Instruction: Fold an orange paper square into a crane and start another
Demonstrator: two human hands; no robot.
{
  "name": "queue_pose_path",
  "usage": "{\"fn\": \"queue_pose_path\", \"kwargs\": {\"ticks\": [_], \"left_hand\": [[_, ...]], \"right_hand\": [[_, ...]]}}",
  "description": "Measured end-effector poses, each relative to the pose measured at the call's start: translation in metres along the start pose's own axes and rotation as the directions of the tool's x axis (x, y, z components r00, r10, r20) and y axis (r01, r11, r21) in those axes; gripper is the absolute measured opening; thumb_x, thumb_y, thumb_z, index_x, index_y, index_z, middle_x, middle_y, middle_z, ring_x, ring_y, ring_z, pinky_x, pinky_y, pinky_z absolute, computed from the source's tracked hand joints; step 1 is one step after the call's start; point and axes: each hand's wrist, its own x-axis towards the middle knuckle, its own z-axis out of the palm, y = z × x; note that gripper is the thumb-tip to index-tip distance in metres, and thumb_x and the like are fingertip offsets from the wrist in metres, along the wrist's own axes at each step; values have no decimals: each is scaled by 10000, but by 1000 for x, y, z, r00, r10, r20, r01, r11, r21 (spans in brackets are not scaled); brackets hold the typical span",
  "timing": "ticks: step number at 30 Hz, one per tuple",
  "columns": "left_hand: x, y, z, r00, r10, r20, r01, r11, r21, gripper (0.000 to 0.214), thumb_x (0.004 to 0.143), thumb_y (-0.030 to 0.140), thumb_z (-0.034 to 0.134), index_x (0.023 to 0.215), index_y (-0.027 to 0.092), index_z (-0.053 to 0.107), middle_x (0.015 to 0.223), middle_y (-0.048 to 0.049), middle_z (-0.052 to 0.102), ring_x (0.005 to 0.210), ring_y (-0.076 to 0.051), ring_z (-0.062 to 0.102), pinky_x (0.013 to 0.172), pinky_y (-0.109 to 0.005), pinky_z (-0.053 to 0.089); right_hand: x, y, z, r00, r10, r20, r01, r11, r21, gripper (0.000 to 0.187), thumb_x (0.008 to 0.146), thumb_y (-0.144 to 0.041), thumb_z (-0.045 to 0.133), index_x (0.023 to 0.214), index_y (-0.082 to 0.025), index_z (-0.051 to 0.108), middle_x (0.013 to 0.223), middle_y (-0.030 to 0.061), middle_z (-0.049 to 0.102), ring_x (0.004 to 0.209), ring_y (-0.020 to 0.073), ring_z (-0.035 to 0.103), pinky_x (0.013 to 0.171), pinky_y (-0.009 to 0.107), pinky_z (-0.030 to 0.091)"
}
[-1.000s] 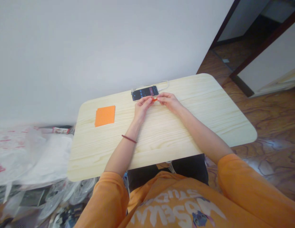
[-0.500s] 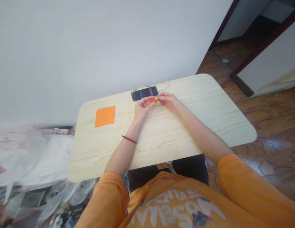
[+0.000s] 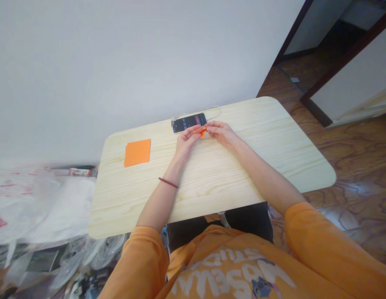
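Between my two hands is a small folded piece of orange paper (image 3: pixel 203 133), partly hidden by the fingers. My left hand (image 3: pixel 187 139) is closed on its left side, thumb and fingers pinching it. My right hand (image 3: pixel 220 133) pinches its upper right edge with the fingertips. Both hands are just in front of a phone (image 3: pixel 188 122) with a lit dark screen showing digits. To the left lies a stack of square orange paper sheets (image 3: pixel 137 153), its edges slightly offset.
The pale wooden table (image 3: pixel 218 178) has rounded corners and stands against a white wall (image 3: pixel 133 62). A white cable (image 3: pixel 218 109) runs from the phone. Plastic bags (image 3: pixel 40 203) and clutter are on the left; a wooden floor (image 3: pixel 364 174) and doorway lie to the right.
The folded orange paper has turned in my hands, and a flap of it now points down toward me. My fingertips have shifted slightly; the phone and the stack are unmoved.
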Motion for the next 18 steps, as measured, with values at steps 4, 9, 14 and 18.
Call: {"fn": "queue_pose_path", "kwargs": {"ticks": [4, 9, 14, 18], "left_hand": [[2, -3, -1, 999, 8, -49, -10, 1000, -27, 368, 650, 365, 762, 964, 191, 681, 1009, -67, 719, 998, -208, 666, 938, -371, 498], [5, -9, -3, 985, 122, -125, -109, 988, 106, 357, 631, 376, 777, 921, 187, 687, 977, -62, 727, 922, -191, 681, 903, -361, 516], [0, -8, 0, 973, 218, -83, -193, 953, 233, 338, 642, 301, 777, 936, 171, 672, 993, -86, 721, 914, -196, 687, 893, -369, 528], [-5, -6, 2, 965, 259, -42, -233, 919, 319, 355, 654, 266, 761, 980, 177, 653, 1011, -85, 716, 932, -195, 685, 894, -368, 532]], "right_hand": [[1, 1, -1, 1000, 1, -1, -1, 1000, -11, 320, 513, -308, 793, 775, -170, 671, 644, -29, 581, 558, 63, 416, 535, 231, 293], [3, 2, -3, 1000, 22, 17, -22, 1000, -17, 336, 469, -221, 779, 787, -176, 678, 712, -18, 632, 584, 70, 459, 544, 228, 314], [4, 6, -1, 1000, -3, -18, 2, 999, -37, 248, 508, -209, 715, 749, -176, 669, 678, -5, 637, 595, 97, 499, 540, 233, 344], [4, 13, 3, 991, -77, -110, 67, 993, -95, 218, 514, -246, 717, 713, -181, 656, 677, 1, 659, 613, 116, 551, 565, 241, 402]]}}
